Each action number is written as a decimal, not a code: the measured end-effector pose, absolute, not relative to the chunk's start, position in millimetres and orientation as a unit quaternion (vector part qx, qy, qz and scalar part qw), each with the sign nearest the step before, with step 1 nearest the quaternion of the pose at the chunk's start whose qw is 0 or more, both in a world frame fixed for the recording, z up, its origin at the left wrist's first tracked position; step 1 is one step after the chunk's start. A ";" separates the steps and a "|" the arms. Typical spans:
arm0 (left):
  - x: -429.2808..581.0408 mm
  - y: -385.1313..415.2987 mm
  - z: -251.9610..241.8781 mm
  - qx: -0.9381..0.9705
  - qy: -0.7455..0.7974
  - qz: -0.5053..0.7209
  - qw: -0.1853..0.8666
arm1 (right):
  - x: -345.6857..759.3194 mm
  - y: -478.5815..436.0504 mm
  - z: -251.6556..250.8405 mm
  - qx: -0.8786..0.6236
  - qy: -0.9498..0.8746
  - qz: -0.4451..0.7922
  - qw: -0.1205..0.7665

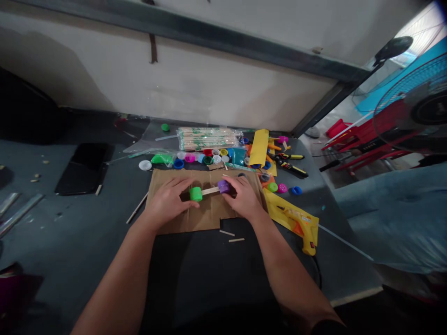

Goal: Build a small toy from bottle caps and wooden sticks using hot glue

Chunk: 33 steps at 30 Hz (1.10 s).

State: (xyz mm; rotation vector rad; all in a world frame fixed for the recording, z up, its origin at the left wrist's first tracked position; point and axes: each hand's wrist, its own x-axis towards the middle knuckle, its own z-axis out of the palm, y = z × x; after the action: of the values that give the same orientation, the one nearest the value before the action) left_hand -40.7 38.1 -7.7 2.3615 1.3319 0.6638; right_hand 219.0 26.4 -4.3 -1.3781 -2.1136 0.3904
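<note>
**Both your hands hold a cap-and-stick piece over the cardboard.**

Your left hand (169, 201) pinches the round green plastic bottle cap (196, 194), and your right hand (244, 197) is closed on the round purple plastic bottle cap (223, 186). A thin pale wooden stick (210, 190) joins the two caps, low over the flat brown cardboard sheet (206, 216). The piece looks very light. The caps are hard and smooth, probably a little slippery. The stick is stiff but would likely snap if bent, so grip the cap sides rather than mid-stick. A yellow plastic glue gun (302, 228) lies just beside the cardboard on your right, and loose coloured caps (216, 156) are scattered beyond it.
</note>
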 end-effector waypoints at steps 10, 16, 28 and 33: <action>-37.8 36.6 -0.8 0.809 0.487 0.270 0.188 | 221.1 24.8 -5.1 -0.512 -0.774 0.167 0.333; -36.1 35.0 -0.2 0.780 0.508 0.289 0.224 | 220.4 23.4 -3.6 -0.516 -0.762 0.187 0.344; -37.2 36.0 -3.3 0.803 0.487 0.260 0.224 | 221.4 23.0 -3.3 -0.507 -0.789 0.142 0.316; -36.8 35.8 -1.8 0.813 0.482 0.251 0.208 | 220.3 23.3 -2.8 -0.503 -0.791 0.150 0.313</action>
State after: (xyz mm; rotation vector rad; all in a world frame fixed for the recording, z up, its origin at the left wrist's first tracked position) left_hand -36.8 35.8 -1.8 2.2636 1.3420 0.6998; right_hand 220.3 23.3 -2.8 -1.3264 -2.0865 0.3959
